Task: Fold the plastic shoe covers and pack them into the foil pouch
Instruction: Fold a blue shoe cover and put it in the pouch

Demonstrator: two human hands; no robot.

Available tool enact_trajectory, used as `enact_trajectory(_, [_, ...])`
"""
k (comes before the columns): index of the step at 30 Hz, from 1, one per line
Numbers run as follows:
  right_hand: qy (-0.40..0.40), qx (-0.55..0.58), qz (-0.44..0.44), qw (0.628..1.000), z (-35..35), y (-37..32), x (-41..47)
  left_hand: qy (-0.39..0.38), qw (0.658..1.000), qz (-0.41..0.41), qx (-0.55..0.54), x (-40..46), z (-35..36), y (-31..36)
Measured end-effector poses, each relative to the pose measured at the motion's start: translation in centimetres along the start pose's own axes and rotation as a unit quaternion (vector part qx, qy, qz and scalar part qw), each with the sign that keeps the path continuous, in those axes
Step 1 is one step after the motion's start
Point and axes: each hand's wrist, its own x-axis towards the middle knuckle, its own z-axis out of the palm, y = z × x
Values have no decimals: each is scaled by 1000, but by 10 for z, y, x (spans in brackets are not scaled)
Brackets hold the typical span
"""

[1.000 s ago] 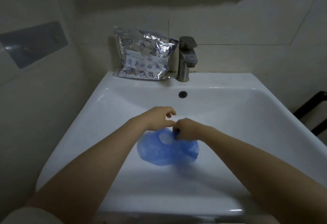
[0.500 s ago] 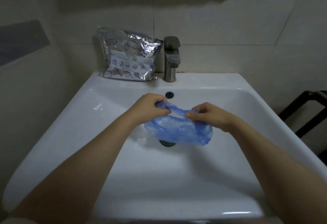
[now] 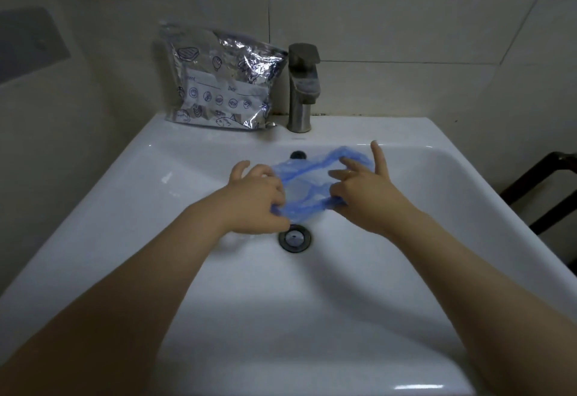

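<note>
Hands apart, left hand [image 3: 254, 198] and right hand [image 3: 359, 195] each gripping blue shoe cover [image 3: 307, 183] stretched between them over sink [image 3: 187, 177]. Foil pouch [image 3: 220, 83] upright beside faucet [image 3: 303, 86].

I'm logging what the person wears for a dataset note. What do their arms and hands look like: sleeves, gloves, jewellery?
Both forearms are bare up to the frame's edge: no sleeves show in this picture. The left hand and right hand wear no gloves. A thin ring seems to sit on a right finger, though it is too small to be sure. No watch or bracelet shows at either wrist.
</note>
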Motion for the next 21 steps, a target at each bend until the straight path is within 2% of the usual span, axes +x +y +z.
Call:
enact_trajectory(3, [38,5,-19,999,10,-4,-1,3,999,-22,33,3,6,6])
enact_trajectory(6, [103,69,-88,988,13,-3,0,6,996,-59,60,7,15,6])
enact_trajectory(8, [145,103,-144,973,12,-3,1,31,992,-85,86,8,19,3])
enact_trajectory(10, [186,147,-153,959,6,-4,-1,82,987,-105,95,10,17,-3])
enact_trajectory(11, [201,168,-142,955,2,-5,-2,112,985,-110,76,10,14,-7])
enact_trajectory(13, [221,187,-103,952,-2,-2,-5,178,976,-121,-39,8,8,-13])
enact_trajectory(15, [205,191,-41,959,-2,3,-6,254,951,-124,-125,6,4,-17])
enact_trajectory(18, [183,263,39,947,2,10,-5,346,921,-85,-156,5,-1,-11])
enact_trajectory(21, [166,280,72,943,0,11,-4,392,894,-65,-206,3,-5,1])
